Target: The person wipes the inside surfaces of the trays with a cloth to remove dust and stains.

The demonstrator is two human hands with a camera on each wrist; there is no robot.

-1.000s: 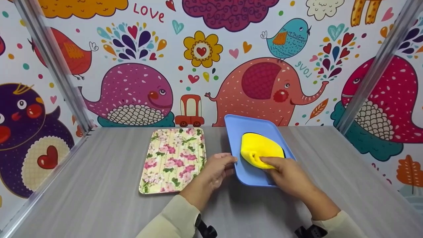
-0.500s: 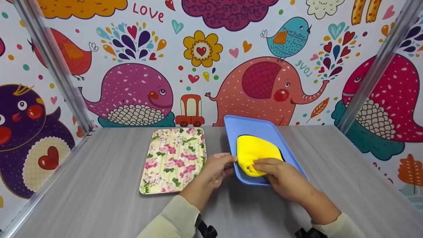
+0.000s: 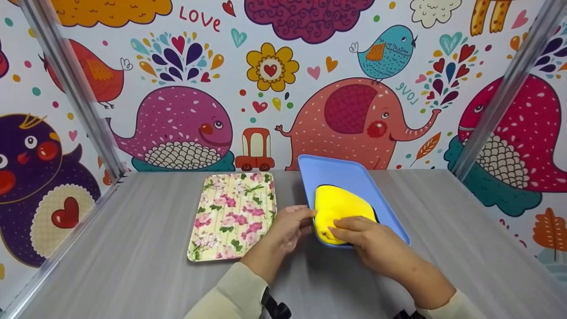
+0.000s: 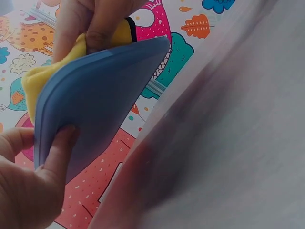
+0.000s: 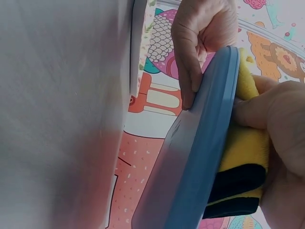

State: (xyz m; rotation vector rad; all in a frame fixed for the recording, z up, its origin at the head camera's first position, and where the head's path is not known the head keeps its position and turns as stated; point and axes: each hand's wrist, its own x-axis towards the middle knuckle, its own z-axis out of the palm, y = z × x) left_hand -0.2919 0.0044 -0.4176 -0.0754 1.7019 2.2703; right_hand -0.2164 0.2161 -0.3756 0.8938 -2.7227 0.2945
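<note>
While the left hand (image 3: 290,228) pinches the blue tray (image 3: 341,170) by its left edge, fingers laid against the underside, the right hand (image 3: 383,246) presses a folded yellow cloth (image 3: 343,204) to the upper face. The right wrist view shows the cloth gripped between thumb and fingers, its black edging (image 5: 238,181) exposed at the fold; in the head view those fingers lie close together over it. The tray is tilted and held above the grey surface (image 3: 146,230), with the cloth toward its near left corner. A floral tray (image 3: 232,217) lies flat to the left, near the left hand.

The step in hand looks like wiping the blue tray's face. Judging from this pose, the next move calls for a firm left pinch so the tray does not swing, and for even pressure as the cloth travels over the uncovered far part.
</note>
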